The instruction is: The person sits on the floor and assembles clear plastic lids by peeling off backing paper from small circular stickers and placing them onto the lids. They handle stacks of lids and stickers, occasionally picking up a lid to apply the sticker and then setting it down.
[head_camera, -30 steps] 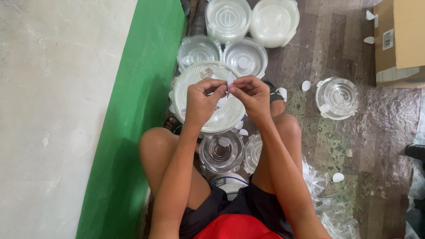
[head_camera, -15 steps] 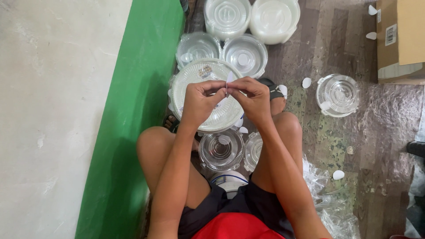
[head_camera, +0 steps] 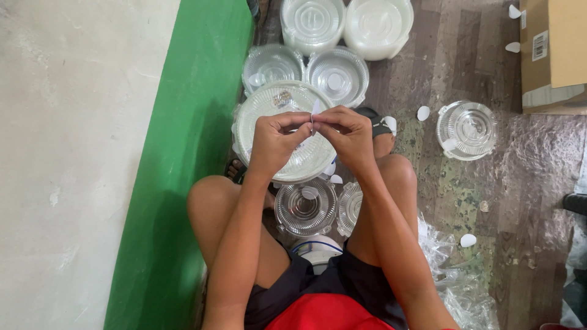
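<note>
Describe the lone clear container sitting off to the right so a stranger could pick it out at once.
Start from the cardboard box in the top right corner and look just below its left end, on the worn floor. There sits a round clear plastic container with a ribbed lid. Unlike the other clear containers clustered by the person's legs and the green wall, it stands alone, with small white oval pieces scattered near it.

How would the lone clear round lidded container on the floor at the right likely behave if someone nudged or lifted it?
The clear lidded container looks thin-walled and holds at most a small white piece, so it is probably very light and would slide easily. Its low, wide shape suggests it would not tip. The thin ribbed plastic would likely flex or crack if squeezed.
</note>
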